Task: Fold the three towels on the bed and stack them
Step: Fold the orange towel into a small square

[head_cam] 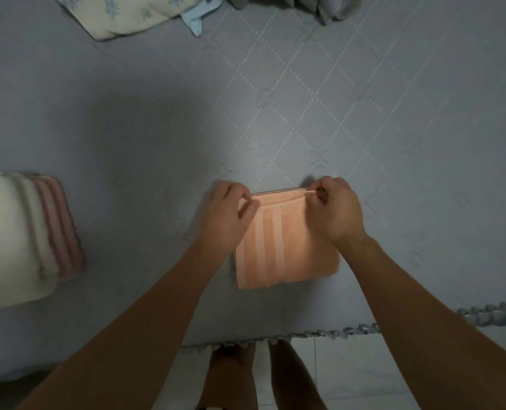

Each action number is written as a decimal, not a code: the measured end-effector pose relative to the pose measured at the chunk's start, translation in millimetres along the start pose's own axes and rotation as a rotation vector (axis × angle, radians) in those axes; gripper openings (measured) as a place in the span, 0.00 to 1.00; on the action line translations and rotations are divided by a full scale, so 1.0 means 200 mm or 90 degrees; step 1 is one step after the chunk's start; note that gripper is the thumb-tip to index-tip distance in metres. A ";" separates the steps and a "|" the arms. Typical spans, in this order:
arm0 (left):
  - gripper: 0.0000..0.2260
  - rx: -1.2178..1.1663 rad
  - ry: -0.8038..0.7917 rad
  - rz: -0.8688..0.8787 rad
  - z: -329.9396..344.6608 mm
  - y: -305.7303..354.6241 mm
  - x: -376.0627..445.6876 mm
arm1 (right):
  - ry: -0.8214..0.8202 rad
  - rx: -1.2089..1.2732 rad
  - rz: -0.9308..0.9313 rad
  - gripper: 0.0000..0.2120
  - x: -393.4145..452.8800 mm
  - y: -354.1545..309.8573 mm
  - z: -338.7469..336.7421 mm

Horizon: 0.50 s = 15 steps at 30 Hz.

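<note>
Head view looked down as my left hand [229, 210] and right hand [333, 207] each pinched a far corner of the folded orange towel [284, 247], which lay flat on the grey bed [157, 128] near its ruffled edge. Well apart to my left, a cream towel [9, 238] sat stacked on a pink towel [65, 232].

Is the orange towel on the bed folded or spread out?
Folded: the orange towel lies as a compact rectangle with layered far edges, both hands pinching its far corners.
</note>
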<state>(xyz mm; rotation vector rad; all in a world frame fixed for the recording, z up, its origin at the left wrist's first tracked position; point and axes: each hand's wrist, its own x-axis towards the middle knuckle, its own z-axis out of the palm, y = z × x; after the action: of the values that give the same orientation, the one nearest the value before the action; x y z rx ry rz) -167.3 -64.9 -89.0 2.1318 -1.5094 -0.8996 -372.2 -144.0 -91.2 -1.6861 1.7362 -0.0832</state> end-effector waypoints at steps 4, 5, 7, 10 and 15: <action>0.09 0.048 -0.039 0.037 -0.01 -0.01 -0.03 | 0.020 0.025 0.005 0.03 -0.04 0.00 0.01; 0.08 0.040 -0.024 0.048 -0.01 -0.01 -0.04 | 0.022 0.026 -0.009 0.04 -0.05 0.01 0.00; 0.08 0.028 0.008 0.071 -0.01 -0.01 -0.04 | 0.041 0.033 -0.027 0.05 -0.07 0.02 -0.01; 0.08 0.026 0.040 0.031 0.02 -0.04 -0.02 | 0.069 0.063 0.024 0.09 -0.08 0.04 0.01; 0.18 -0.116 0.057 -0.190 0.14 -0.07 -0.04 | 0.049 0.175 0.231 0.16 -0.11 0.06 0.08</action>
<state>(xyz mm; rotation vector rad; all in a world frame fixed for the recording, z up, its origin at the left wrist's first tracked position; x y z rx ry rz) -177.4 -51.5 -116.2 2.2617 -1.0399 -0.9825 -376.7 -115.8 -99.8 -1.1681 1.9616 -0.2127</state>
